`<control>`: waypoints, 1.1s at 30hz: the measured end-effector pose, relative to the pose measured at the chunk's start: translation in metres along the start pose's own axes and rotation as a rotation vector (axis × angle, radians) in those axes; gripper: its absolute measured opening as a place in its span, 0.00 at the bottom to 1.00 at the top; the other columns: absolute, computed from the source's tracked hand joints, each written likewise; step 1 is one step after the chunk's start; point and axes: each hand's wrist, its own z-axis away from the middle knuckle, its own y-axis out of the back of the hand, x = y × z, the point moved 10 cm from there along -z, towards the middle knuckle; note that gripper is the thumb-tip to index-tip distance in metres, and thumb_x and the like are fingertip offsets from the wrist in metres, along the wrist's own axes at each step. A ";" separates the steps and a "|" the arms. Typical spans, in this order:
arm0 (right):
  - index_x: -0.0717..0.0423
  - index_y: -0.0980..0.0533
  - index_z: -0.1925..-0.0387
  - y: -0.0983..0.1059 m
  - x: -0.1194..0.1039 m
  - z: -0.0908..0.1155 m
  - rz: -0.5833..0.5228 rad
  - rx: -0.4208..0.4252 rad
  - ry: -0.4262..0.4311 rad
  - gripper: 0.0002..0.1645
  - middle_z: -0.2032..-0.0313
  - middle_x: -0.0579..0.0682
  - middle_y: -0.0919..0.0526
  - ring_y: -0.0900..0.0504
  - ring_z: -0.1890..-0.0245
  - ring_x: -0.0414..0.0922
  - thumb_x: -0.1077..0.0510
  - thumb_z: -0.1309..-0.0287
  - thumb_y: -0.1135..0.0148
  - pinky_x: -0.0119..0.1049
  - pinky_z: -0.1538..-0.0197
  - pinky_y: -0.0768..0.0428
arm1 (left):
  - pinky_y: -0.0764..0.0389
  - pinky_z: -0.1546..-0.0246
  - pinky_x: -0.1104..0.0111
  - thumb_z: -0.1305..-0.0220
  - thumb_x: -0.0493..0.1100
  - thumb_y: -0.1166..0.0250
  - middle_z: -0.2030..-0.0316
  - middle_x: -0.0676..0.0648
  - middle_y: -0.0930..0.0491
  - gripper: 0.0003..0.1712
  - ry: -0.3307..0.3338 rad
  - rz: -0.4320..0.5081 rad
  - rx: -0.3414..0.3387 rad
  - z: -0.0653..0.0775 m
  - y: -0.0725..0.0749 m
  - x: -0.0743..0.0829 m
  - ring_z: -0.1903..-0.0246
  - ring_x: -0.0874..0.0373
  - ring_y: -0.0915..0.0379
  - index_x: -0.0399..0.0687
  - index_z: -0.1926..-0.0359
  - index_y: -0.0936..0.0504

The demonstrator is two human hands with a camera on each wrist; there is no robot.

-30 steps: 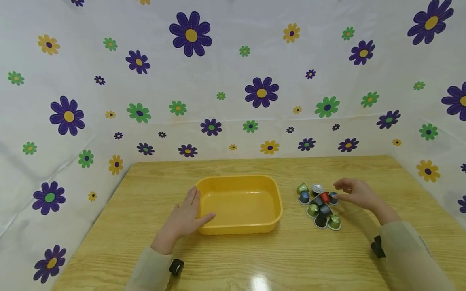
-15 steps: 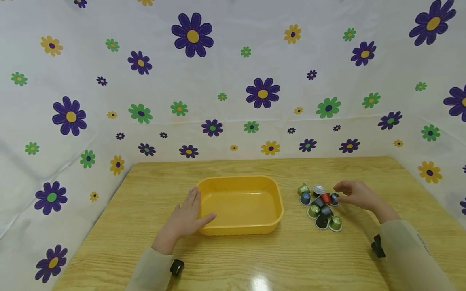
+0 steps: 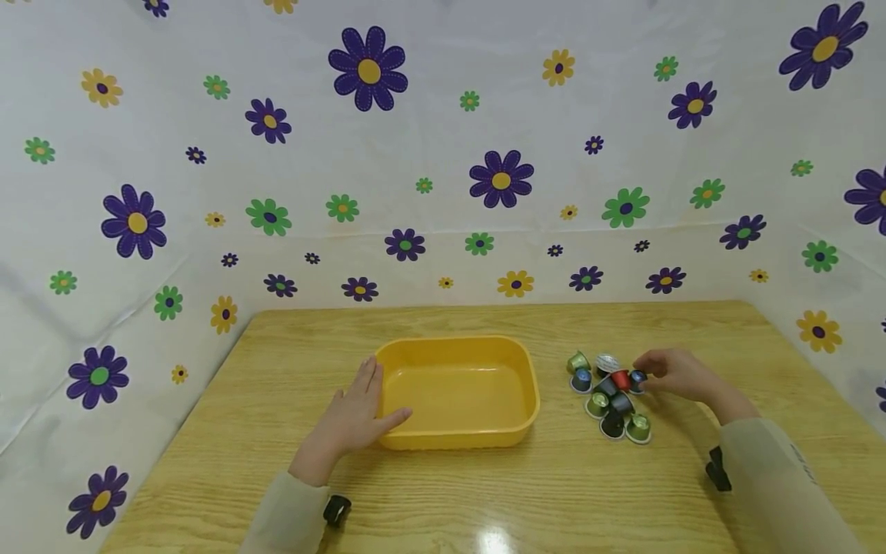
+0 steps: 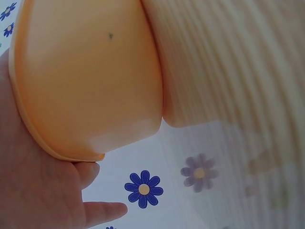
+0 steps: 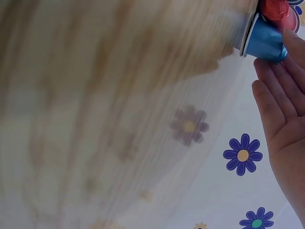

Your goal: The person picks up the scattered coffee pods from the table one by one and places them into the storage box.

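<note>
Loosely parted at the blue capsule (image 5: 264, 42), the right hand (image 3: 681, 375) seems poised for a pick-up, a firm pinch being called for next, while the yellow tray (image 3: 453, 440), well to its left, is touched by the spread left hand (image 3: 349, 419).

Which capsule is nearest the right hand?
The blue capsule just right of the red capsule; the other blue capsule sits on the red one's left, farther from the right hand.

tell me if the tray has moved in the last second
No, in no direction: in the head view, the tray sits the same against the table; both shift slightly in the picture together.
</note>
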 end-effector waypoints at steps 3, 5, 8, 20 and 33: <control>0.72 0.27 0.61 -0.003 0.001 -0.002 0.021 -0.019 -0.006 0.18 0.62 0.64 0.22 0.25 0.59 0.60 0.63 0.53 0.37 0.53 0.56 0.28 | 0.51 0.47 0.39 0.44 0.70 0.55 0.34 0.34 0.64 0.55 -0.001 0.000 0.000 0.000 0.000 0.000 0.36 0.44 0.66 0.29 0.35 0.60; 0.71 0.27 0.61 -0.004 0.000 -0.002 0.033 -0.028 -0.010 0.18 0.63 0.64 0.21 0.24 0.60 0.60 0.63 0.54 0.36 0.53 0.57 0.28 | 0.51 0.48 0.39 0.44 0.70 0.55 0.34 0.34 0.64 0.55 -0.003 0.004 0.000 0.000 0.000 0.001 0.36 0.44 0.66 0.28 0.35 0.59; 0.71 0.26 0.62 -0.006 -0.002 -0.003 0.046 -0.039 0.000 0.18 0.64 0.62 0.21 0.23 0.62 0.57 0.63 0.55 0.36 0.52 0.58 0.27 | 0.52 0.47 0.39 0.43 0.70 0.55 0.34 0.35 0.64 0.55 0.000 0.007 -0.002 0.000 0.000 0.001 0.36 0.44 0.66 0.28 0.35 0.59; 0.66 0.25 0.64 -0.009 0.000 -0.007 0.048 -0.048 0.031 0.16 0.68 0.55 0.20 0.26 0.69 0.46 0.61 0.56 0.35 0.46 0.63 0.27 | 0.52 0.47 0.40 0.43 0.70 0.55 0.34 0.35 0.64 0.55 0.005 0.010 -0.001 0.001 0.001 0.001 0.35 0.44 0.66 0.29 0.35 0.59; 0.67 0.25 0.64 -0.011 -0.001 -0.007 0.095 -0.045 -0.001 0.15 0.67 0.56 0.20 0.25 0.66 0.49 0.65 0.57 0.36 0.47 0.61 0.27 | 0.50 0.47 0.39 0.45 0.72 0.57 0.34 0.36 0.64 0.56 0.000 -0.009 0.002 0.000 -0.001 -0.003 0.35 0.46 0.67 0.29 0.35 0.59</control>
